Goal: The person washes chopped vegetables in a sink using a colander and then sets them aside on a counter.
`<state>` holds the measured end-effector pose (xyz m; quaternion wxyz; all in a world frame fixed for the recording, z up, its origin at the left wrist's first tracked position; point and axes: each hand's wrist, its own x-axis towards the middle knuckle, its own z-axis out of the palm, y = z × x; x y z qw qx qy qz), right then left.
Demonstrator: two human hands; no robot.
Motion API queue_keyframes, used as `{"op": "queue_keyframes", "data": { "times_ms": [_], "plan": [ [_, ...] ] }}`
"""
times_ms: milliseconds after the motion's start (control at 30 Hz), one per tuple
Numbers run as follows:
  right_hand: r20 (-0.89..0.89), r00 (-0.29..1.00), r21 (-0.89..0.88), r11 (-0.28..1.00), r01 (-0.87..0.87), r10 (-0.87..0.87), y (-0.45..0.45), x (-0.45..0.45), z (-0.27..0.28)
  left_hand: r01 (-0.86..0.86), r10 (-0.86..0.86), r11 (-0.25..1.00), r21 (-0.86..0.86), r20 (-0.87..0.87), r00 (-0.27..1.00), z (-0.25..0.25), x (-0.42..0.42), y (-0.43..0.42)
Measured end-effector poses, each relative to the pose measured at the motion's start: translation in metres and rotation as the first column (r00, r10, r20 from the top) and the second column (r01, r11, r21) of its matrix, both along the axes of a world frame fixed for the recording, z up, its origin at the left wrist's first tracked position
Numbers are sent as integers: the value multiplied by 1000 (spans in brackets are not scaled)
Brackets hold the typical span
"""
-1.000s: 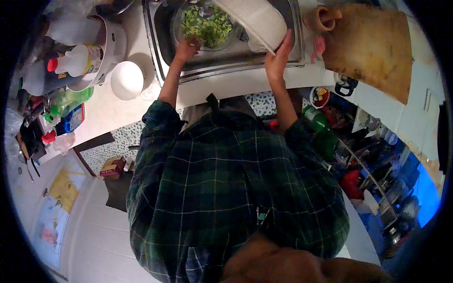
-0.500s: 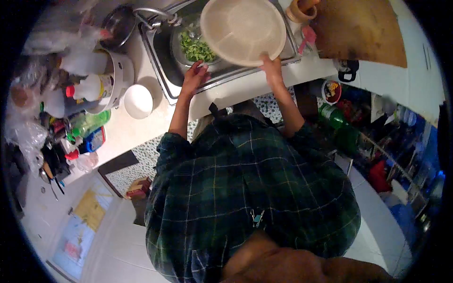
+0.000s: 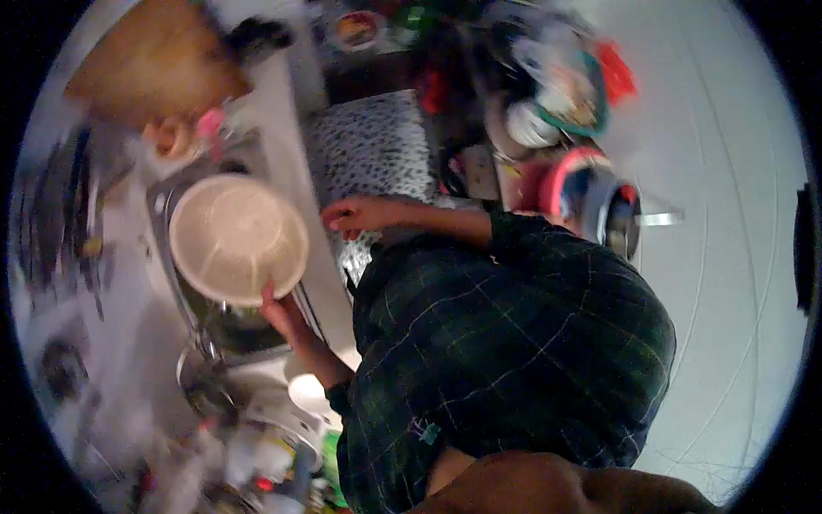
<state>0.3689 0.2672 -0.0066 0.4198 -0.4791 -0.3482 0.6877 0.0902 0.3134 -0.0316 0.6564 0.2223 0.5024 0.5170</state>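
A round cream plastic colander (image 3: 238,236) sits over the sink (image 3: 257,336), covering much of it. My left hand (image 3: 278,310) grips the near rim, thumb up over the edge and fingers hidden below. Away from the colander, my right hand (image 3: 347,214) hangs past the counter edge over the speckled floor. Its fingers are loosely stretched, slightly blurred, and nothing shows in them. The bowl of chopped greens in the sink is mostly hidden under the colander.
A faucet (image 3: 205,347) stands at the sink's end, with a white bowl (image 3: 306,392) nearby on the counter. Beyond the sink are a clay-coloured pot (image 3: 169,139) and a brown board (image 3: 158,64). Tubs, including a pink one (image 3: 569,176), stand to the right.
The view has swung round to the right. My right hand has let go of the colander and moved off the counter; my left hand has taken its rim. The colander now covers the greens.
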Motion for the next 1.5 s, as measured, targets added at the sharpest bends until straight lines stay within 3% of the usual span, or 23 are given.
{"op": "queue_keyframes", "data": {
  "times_ms": [67, 100, 133, 167, 200, 300, 333, 433, 500, 567, 600, 700, 733, 767, 833, 933, 1000, 1167, 1233, 1367, 1433, 1467, 1500],
  "plan": [
    [207, 978, -73, 997, -2, 17, -54, 24, 3, 67, -68, 997, 38, 26, 997, -1, 6, -3],
    [211, 977, -79, 995, 62, -44, -85, 27, -4, 69, -70, 997, 24, 40, 997, -18, -5, -2],
    [251, 928, -49, 954, 296, -275, -118, 32, -14, 126, -127, 992, 21, 36, 991, -20, -10, -4],
    [287, 822, -4, 858, 514, -491, -151, 37, -14, 106, -105, 994, 3, 142, 984, -20, -10, -3],
    [341, 767, -68, 800, 596, -543, -180, 49, -10, 89, -84, 996, -12, 240, 967, -27, -1, 3],
    [395, 496, -148, 479, 865, -773, -277, 65, -27, 217, -200, 975, -44, 252, 947, -98, -43, 41],
    [328, 359, -115, 341, 933, -874, -306, 67, -40, 203, -186, 979, -32, 284, 941, -85, -31, 38],
    [214, 31, -138, 1, 990, -976, -362, 60, -34, 165, -147, 984, -70, 212, 966, -63, -11, 37],
    [189, -54, -46, -63, 997, -981, -379, 52, -33, 208, -189, 973, -97, 174, 966, -76, -32, 57],
    [174, 45, -194, 11, 981, -984, -398, 56, -56, 333, -341, 939, 81, 112, 933, -76, -15, 55],
    [125, 78, -211, 50, 976, -989, -390, 52, -39, 342, -357, 934, 107, 193, 914, -77, -11, 59],
    [173, 244, -200, 209, 957, -954, -380, 51, -51, 437, -410, 786, 438, -160, 898, -79, 5, 41],
    [237, 289, -226, 237, 945, -928, -373, 51, -48, 345, -377, 916, 207, 140, 916, -46, 23, 26],
    [236, 293, -227, 241, 944, -926, -367, 50, -49, 296, -244, 953, -68, 412, 878, -30, 31, 19],
    [111, 388, -199, 362, 911, -915, -370, 56, -53, 255, -212, 965, -59, 392, 895, -35, 30, 5],
    [150, 498, -184, 471, 863, -854, -325, 50, -66, 389, -394, 916, 102, 418, 818, -64, -19, 36],
    [162, 536, -187, 507, 841, -829, -303, 55, -66, 222, -186, 974, -48, 390, 902, -83, -45, 51],
    [170, 580, -197, 549, 812, -797, -272, 63, -71, 165, -114, 982, -94, 406, 907, -66, -67, 46],
    [181, 599, -183, 571, 800, -780, -261, 66, -67, 156, -34, 958, -240, 445, 895, -66, -77, 49],
    [178, 642, -174, 619, 766, -745, -254, 80, -41, 167, -107, 979, -113, 411, 905, -55, -69, 37],
    [105, 686, -148, 671, 727, -720, -256, 91, -42, 357, -250, 933, -44, 635, 731, -60, -73, 35],
    [43, 731, -110, 724, 681, -681, -252, 93, -38, 288, -148, 946, -148, 595, 790, -69, -82, 38],
    [96, 779, 14, 783, 622, -620, -244, 93, -16, 294, -155, 944, -149, 586, 795, -65, -79, 37]
  ]
}}
